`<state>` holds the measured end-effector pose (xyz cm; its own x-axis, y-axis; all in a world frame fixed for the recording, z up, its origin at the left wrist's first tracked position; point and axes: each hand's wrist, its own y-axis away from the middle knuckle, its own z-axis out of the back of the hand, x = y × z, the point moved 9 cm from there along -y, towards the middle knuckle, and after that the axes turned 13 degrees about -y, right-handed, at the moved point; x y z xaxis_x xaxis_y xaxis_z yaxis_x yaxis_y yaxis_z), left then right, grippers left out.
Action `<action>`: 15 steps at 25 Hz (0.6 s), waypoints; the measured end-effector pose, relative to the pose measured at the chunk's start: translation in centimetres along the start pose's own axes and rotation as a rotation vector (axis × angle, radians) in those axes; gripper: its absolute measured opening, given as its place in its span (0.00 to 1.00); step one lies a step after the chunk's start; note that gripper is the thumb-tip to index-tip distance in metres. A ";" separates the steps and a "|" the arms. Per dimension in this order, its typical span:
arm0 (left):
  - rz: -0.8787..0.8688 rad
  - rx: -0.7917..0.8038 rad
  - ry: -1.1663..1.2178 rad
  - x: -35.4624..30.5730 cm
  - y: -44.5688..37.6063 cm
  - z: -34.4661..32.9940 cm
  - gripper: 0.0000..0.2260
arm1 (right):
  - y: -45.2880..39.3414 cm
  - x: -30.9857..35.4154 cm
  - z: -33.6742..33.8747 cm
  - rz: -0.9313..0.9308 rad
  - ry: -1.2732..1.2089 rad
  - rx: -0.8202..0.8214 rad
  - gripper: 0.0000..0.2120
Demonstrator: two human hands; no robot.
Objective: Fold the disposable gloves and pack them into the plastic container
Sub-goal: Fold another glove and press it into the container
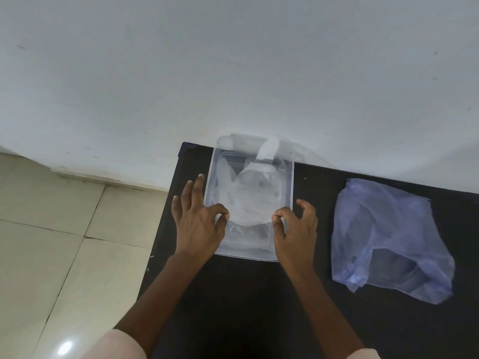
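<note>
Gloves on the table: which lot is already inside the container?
The whitish translucent gloves between both hands, inside the clear plastic container. The bluish glove pile lies loose on the black table, to the right.

A plain white wall (233, 60) fills the upper half of the frame, marked with a few small dark specks. At lower left lies a floor (46, 229) of large cream tiles with dark grout lines, and a bright spot of light reflects near the bottom edge. A black table (259, 294) takes up the lower right, its far edge set against the wall.
</note>
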<state>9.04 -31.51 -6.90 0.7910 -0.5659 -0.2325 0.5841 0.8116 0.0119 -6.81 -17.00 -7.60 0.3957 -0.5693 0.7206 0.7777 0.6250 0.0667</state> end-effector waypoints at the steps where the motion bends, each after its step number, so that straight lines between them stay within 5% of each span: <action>1: -0.012 -0.021 -0.021 -0.3 0.2 0.1 0.05 | 0.1 0.1 0.1 0.005 0.018 -0.004 0.01; 15: 0.024 0.222 -0.289 0.0 0.9 -1.9 0.12 | 0.6 -0.4 -0.4 -0.060 0.100 0.042 0.02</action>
<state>9.15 -30.50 -8.77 0.8050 -0.5907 0.0547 0.5651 0.7916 0.2325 -6.29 -16.63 -8.12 0.3977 -0.6552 0.6423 0.7810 0.6091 0.1378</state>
